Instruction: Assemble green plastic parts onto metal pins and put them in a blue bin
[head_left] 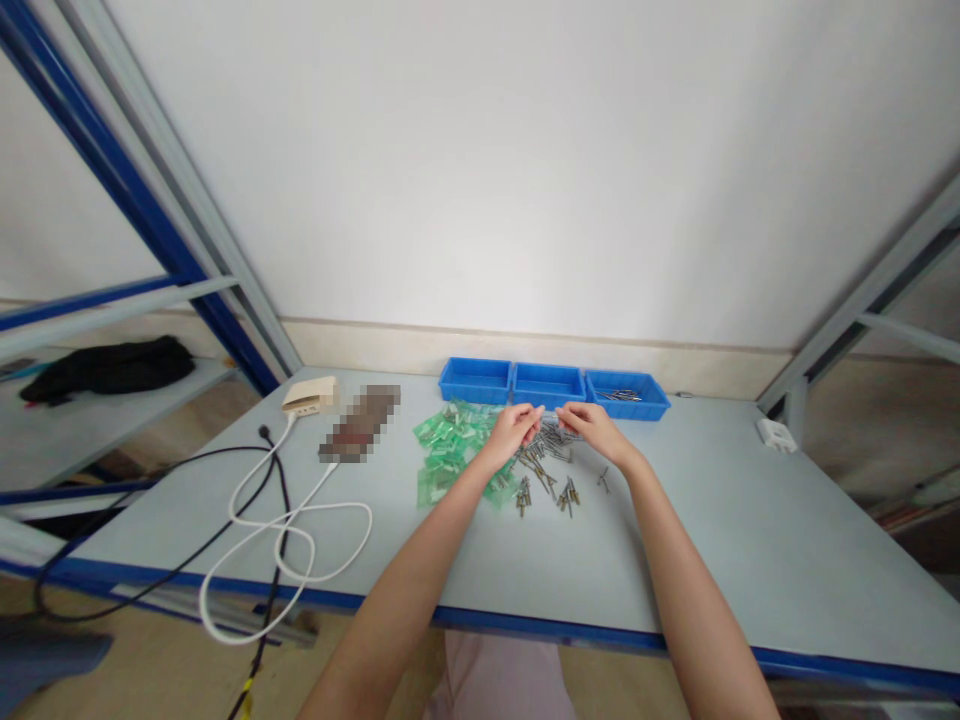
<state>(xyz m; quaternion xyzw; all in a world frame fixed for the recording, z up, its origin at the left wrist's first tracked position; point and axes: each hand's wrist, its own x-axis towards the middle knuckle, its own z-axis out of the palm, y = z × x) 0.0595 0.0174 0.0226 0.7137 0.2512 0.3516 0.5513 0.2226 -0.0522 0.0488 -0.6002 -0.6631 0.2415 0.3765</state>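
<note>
My left hand [516, 432] and my right hand [592, 428] face each other over the table, fingertips pinched and a small gap apart. Something thin and pale seems to lie between them, too small to make out. Under and in front of the hands is a pile of thin metal pins [552, 440], like small bits or screws. Nearer to me lie a small group of pins with brass-coloured parts [523, 495] and a second such group [570, 496]. Green plastic packets [450, 445] are heaped beside my left hand, partly behind its wrist.
Behind the hands stand a left blue tray [475, 397], a middle blue tray [549, 402] and a right blue tray [645, 410] with metal pins in it. A white cable [315, 575], a beige box [300, 398] and a blurred object [360, 425] lie left. A white adapter [777, 436] is right.
</note>
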